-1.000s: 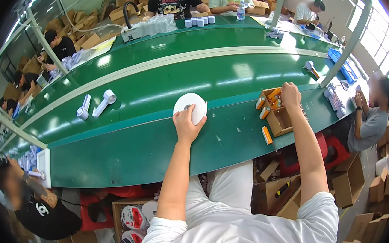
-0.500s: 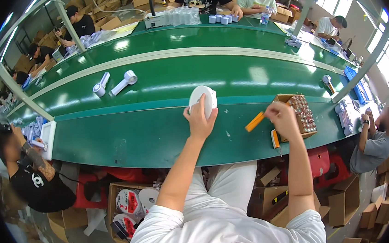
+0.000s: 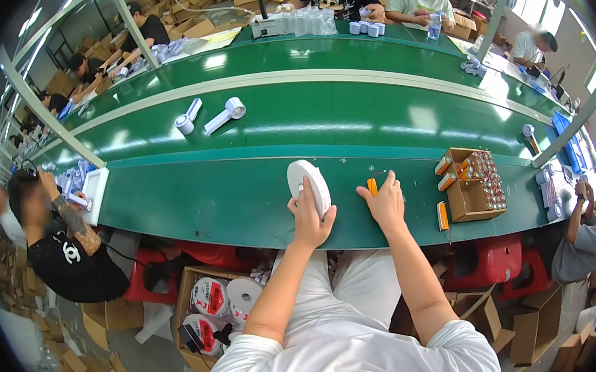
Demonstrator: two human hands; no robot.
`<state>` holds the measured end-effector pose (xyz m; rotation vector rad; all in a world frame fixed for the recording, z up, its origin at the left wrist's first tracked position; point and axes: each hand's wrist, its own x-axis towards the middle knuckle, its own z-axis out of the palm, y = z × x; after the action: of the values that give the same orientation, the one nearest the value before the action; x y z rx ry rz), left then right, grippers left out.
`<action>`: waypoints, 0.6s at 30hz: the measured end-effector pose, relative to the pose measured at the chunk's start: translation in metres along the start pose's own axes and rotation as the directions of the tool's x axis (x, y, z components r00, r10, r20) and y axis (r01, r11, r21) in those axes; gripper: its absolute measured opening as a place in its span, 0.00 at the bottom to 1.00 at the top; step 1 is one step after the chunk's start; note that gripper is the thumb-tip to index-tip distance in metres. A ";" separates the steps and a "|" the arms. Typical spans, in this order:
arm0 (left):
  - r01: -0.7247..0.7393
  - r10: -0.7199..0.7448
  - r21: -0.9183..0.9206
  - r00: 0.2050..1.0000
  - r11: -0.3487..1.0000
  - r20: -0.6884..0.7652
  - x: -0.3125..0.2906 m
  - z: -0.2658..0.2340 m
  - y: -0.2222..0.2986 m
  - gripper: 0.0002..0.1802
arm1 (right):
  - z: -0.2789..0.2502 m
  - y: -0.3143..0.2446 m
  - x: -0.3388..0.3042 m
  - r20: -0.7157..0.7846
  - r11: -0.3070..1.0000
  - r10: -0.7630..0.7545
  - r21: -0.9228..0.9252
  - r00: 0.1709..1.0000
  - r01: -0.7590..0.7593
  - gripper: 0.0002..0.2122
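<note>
My left hand (image 3: 309,217) grips a white roll (image 3: 305,182), like a roll of tape or labels, tilted on edge above the green bench (image 3: 244,222). To its right, my right hand (image 3: 386,206) has thumb and fingers around an orange cylindrical battery (image 3: 372,187), partly hidden by the hand. A thin wire end seems to show by its top. Right of that hand stands an open cardboard box (image 3: 468,201) of upright orange batteries with metal ends, several lying tilted at its left side. One loose orange battery (image 3: 443,216) is on the bench beside the box.
Two white handheld fan-like parts (image 3: 225,116) rest on the green belt beyond the bench. A white tray (image 3: 97,196) sits at the left end, near a co-worker (image 3: 62,242). Below the bench are a carton of rolls (image 3: 185,316) and red stools (image 3: 492,257). Metal posts (image 3: 550,150) rise on both sides.
My right hand has moved left, away from the battery box toward the roll, carrying the orange battery. My left hand still holds the roll, now tilted differently. The view has shifted slightly.
</note>
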<state>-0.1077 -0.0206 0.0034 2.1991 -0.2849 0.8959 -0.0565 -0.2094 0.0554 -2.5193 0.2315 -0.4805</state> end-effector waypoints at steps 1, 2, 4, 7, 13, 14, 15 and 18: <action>0.002 -0.003 0.041 1.000 0.999 0.024 0.006 -0.001 0.001 0.47 | 0.002 0.006 0.001 0.122 0.999 -0.039 -0.026 0.992 0.043 0.25; -0.032 0.034 0.057 0.999 0.998 -0.024 0.016 0.004 0.002 0.47 | 0.003 0.011 0.002 0.242 0.995 -0.073 -0.048 0.967 0.087 0.24; -0.032 0.033 0.026 0.998 0.999 -0.046 0.037 0.011 0.005 0.48 | 0.006 0.011 0.017 0.250 0.994 -0.083 -0.053 0.965 0.099 0.23; -0.018 0.021 0.034 0.996 0.999 -0.083 0.072 0.032 0.003 0.47 | 0.020 0.013 0.045 0.226 0.935 -0.121 0.354 0.966 0.034 0.15; 0.127 -0.131 0.044 0.984 0.991 0.122 0.085 0.053 -0.009 0.46 | 0.030 0.017 0.054 0.270 0.652 -0.052 0.739 0.962 -0.172 0.22; 0.055 -0.060 0.053 0.994 0.997 0.095 0.084 0.054 -0.010 0.46 | 0.029 0.022 0.053 0.272 0.654 -0.059 0.737 0.961 -0.168 0.22; -0.009 0.004 0.071 0.997 0.997 0.072 0.081 0.052 -0.014 0.46 | 0.019 0.015 0.047 0.298 0.629 -0.094 0.758 0.950 -0.176 0.20; -0.069 0.070 0.084 0.997 0.994 -0.010 0.078 0.060 -0.015 0.46 | 0.020 0.013 0.037 0.273 0.552 -0.172 0.822 0.946 -0.137 0.17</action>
<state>-0.0125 -0.0472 0.0188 2.2715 -0.3244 0.9761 -0.0159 -0.2196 0.0436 -1.5848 -0.1455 -0.1009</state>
